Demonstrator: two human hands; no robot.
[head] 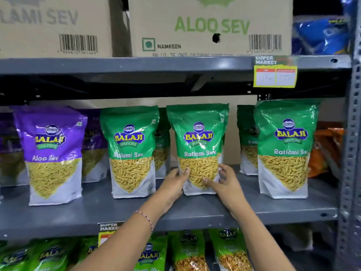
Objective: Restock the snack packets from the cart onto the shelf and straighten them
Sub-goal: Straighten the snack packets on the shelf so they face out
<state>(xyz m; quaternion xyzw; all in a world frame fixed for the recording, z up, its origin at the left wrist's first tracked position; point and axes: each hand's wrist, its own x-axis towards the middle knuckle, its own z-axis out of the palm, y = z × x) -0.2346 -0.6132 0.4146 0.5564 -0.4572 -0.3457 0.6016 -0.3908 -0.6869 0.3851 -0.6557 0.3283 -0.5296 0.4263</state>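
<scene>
Two bare hands steady a green Ratlami Sev packet (198, 147) standing upright near the front edge of the grey metal shelf (97, 210). Far to the left of that packet stands a purple Aloo Sev packet (51, 153), with more purple packs behind it. Just left of the held packet, and apart from it, a second green Ratlami Sev pouch (130, 151) stands upright with another one behind it. The left hand (176, 182), a beaded thread bracelet (145, 219) on its forearm, cups the held packet's lower left side, with fingers pressed against the clear window. The right hand (224, 180) clasps the lower right side, thumb across the front and fingers spread along the edge; both hands grip the pack between them. To the right of the held packet, past a gap, a third front-row Ratlami Sev pouch (285, 149) stands upright, with another pack behind its left side. Beyond it lies an orange packet (324, 153) by the perforated steel upright (351, 153). Above the held packet, a yellow price tag (275, 74) hangs from the upper shelf, which carries a carton printed ALOO SEV (211, 26). Below the held packet, more green packs (187, 251) fill the lower tier.
</scene>
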